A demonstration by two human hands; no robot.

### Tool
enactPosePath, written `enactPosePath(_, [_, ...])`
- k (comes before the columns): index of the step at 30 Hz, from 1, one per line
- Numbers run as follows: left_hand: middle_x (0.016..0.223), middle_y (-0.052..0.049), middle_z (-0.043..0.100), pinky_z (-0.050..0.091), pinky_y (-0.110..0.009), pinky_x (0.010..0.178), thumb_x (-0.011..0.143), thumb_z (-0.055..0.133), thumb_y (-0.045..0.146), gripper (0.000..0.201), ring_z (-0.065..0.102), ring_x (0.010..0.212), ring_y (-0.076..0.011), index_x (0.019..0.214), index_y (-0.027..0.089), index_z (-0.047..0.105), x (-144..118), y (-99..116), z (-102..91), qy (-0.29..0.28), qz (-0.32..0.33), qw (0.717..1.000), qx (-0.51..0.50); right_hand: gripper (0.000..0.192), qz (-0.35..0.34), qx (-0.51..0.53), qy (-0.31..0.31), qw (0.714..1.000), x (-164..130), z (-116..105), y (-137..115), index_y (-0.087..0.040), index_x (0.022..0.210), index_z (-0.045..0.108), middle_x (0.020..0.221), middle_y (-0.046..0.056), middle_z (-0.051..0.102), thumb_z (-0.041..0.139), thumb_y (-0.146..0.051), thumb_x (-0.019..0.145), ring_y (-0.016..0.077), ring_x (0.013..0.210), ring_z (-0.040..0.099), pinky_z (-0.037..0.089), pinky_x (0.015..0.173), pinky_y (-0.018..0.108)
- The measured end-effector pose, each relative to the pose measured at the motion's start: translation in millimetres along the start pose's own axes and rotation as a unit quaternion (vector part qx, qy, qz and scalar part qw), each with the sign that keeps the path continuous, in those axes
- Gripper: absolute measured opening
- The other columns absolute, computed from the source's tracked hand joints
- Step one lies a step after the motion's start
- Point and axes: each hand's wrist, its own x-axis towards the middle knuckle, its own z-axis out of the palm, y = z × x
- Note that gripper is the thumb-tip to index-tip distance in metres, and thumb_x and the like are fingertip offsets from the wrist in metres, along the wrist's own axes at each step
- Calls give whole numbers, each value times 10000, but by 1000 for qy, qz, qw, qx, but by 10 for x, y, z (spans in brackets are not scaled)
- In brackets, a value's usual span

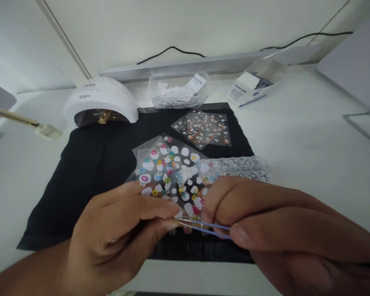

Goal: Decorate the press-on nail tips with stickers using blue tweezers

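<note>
One pair of tweezers (203, 227) lies pinched in the right hand (283, 230), thumb and forefinger closed on its two thin arms. Its long axis runs nearly level, left to right, with the tips pointing left toward the left hand (123, 234). The tips meet at the near edge of one clear sticker sheet (172, 176), which the left hand's grip holds closed between thumb and fingers, lifted above the black mat (89, 172). The sheet carries many small white and coloured stickers and tilts away toward the far side. A second clear sheet seems to sit just behind it, though I cannot tell whether it is separate. One further sticker sheet (205, 128) lies flat on the far part of the mat. One clear compartment box (243, 166) sits at the mat's right edge, just beyond the right hand. On the far bench (296, 135) stand one white nail lamp (100, 100), one clear tub of paper slips (179, 91) and one open carton of pads (253, 86).
</note>
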Motion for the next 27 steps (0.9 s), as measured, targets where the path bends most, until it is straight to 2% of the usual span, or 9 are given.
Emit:
enactPosePath(4, [666, 34, 667, 473, -191, 422, 879, 707, 162, 94, 609, 527, -96, 959, 207, 691, -19, -2, 35, 17, -24, 999, -40, 200, 9, 9, 27, 1000, 3, 31, 16, -181, 1016, 692, 837, 46, 676, 524, -287, 996, 168, 769, 705, 639, 718, 348])
enactPosePath(8, [680, 37, 675, 493, -197, 450, 870, 716, 159, 118, 612, 540, -98, 969, 218, 694, -21, -7, 57, 15, -36, 998, -54, 213, 14, 19, 35, 999, 17, 47, 32, -186, 1072, 696, 848, 50, 689, 534, -297, 991, 178, 782, 714, 639, 718, 362])
enactPosePath(14, [725, 46, 699, 523, -205, 506, 828, 740, 132, 212, 650, 607, -111, 985, 267, 691, -51, -9, 64, 0, -78, 994, -83, 229, 12, 17, 46, 999, 9, 47, 25, -181, 1043, 715, 830, 58, 692, 536, -312, 987, 181, 758, 713, 634, 706, 363])
enactPosePath(18, [751, 44, 718, 538, -188, 546, 811, 760, 143, 217, 663, 638, -104, 984, 266, 712, -46, 12, 59, 2, -111, 988, -107, 236, 29, 40, 65, 997, 7, 65, 29, -210, 1065, 730, 811, 62, 710, 527, -301, 989, 195, 767, 713, 635, 690, 363])
enactPosePath(24, [816, 40, 735, 561, -167, 633, 786, 787, 139, 256, 683, 701, -94, 1002, 268, 737, -22, 2, 65, 8, -122, 983, -139, 247, 85, 136, 111, 981, 35, 104, 30, -240, 1063, 772, 840, 77, 696, 548, -250, 960, 213, 776, 692, 610, 692, 384])
enactPosePath(27, [843, 37, 735, 562, -181, 658, 793, 788, 152, 287, 683, 721, -98, 1044, 279, 730, -38, -36, 72, 4, -119, 982, -144, 231, 106, 151, 132, 974, 38, 116, 19, -246, 1034, 780, 819, 67, 679, 564, -263, 954, 212, 764, 685, 607, 663, 373])
